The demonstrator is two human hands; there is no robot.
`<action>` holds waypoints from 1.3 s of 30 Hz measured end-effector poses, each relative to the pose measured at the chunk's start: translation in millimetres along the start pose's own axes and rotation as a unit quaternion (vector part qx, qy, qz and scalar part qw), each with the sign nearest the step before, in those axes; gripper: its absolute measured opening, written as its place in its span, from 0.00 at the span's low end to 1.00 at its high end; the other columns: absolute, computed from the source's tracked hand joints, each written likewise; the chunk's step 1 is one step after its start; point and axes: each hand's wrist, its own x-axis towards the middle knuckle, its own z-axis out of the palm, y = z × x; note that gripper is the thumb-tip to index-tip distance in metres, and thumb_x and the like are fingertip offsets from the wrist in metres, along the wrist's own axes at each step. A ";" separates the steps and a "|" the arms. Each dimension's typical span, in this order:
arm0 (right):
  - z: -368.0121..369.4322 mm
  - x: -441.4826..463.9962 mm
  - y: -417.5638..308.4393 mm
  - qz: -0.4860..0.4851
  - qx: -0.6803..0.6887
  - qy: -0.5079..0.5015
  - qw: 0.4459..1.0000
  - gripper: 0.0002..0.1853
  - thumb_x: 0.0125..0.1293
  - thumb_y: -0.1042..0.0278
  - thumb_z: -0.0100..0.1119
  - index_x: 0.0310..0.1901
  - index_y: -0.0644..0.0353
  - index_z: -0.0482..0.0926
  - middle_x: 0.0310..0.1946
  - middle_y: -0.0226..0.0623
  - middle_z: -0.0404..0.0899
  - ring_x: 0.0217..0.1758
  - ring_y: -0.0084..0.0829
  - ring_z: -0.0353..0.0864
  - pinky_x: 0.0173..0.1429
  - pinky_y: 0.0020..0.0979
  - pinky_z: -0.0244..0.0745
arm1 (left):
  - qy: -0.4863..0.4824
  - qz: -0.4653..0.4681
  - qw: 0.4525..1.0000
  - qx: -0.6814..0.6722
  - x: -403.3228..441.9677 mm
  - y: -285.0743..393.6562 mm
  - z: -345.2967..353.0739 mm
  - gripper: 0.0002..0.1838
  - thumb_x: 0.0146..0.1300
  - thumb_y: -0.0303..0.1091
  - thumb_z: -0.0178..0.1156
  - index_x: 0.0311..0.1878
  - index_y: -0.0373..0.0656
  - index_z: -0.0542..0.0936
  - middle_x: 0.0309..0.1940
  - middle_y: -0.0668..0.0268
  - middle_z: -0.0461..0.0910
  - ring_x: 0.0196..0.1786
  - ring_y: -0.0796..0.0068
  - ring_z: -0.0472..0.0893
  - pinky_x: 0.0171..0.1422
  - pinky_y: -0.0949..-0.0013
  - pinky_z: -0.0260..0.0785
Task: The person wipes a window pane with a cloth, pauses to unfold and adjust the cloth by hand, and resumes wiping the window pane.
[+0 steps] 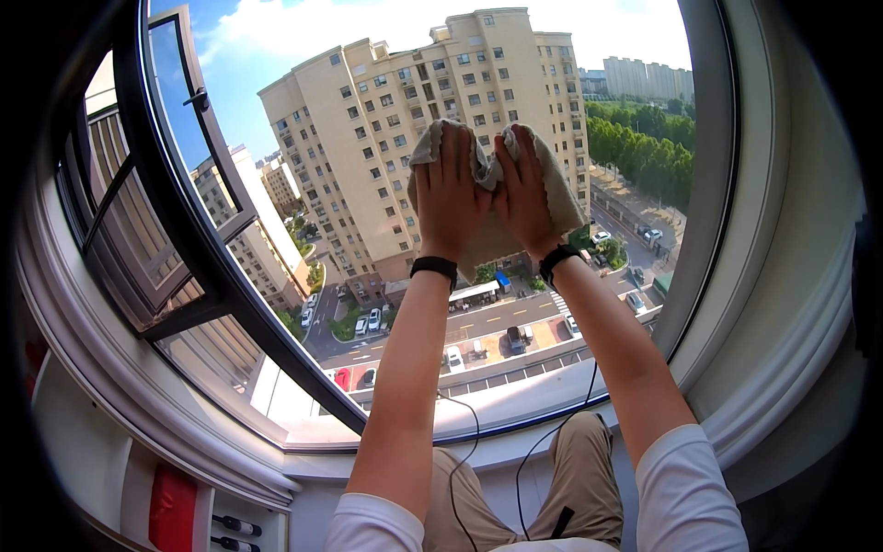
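Observation:
A grey-beige cloth (pixel 563 201) with a scalloped edge is held up against the large window pane (pixel 322 207). My left hand (pixel 449 210) lies over its left part, fingers pointing up and pressed onto the fabric. Beside it, my right hand (pixel 526 195) holds the right part in the same way. The thumbs come close together, and the cloth bunches up between the hands. Its edge folds around the left fingertips. Each wrist wears a black band. Both arms reach forward at full length.
At left, a dark-framed window sash (pixel 198 110) with a handle stands open. The window sill (pixel 497 414) runs below the pane, above my knees. Thin black cables (pixel 476 432) hang near my legs. Shelves with bottles (pixel 237 526) and a red item (pixel 172 506) sit lower left.

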 end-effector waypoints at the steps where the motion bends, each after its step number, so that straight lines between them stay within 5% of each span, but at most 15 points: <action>1: 0.2 -0.2 0.0 -0.001 0.001 0.001 1.000 0.36 0.70 0.67 0.47 0.81 0.61 0.63 0.83 0.56 0.54 0.88 0.57 0.48 0.87 0.56 0.48 | -0.001 0.000 1.000 0.000 -0.3 -0.1 0.5 0.44 0.63 0.49 0.55 0.82 0.40 0.64 0.83 0.53 0.60 0.81 0.52 0.64 0.82 0.46 0.56; 39: 1.9 -45.0 3.2 0.012 -0.017 -0.034 0.999 0.35 0.70 0.70 0.47 0.80 0.60 0.64 0.83 0.55 0.53 0.88 0.58 0.49 0.87 0.57 0.48 | -0.010 0.003 0.999 -0.047 -38.6 15.4 6.5 0.40 0.64 0.48 0.56 0.80 0.45 0.69 0.80 0.59 0.66 0.82 0.58 0.65 0.79 0.49 0.60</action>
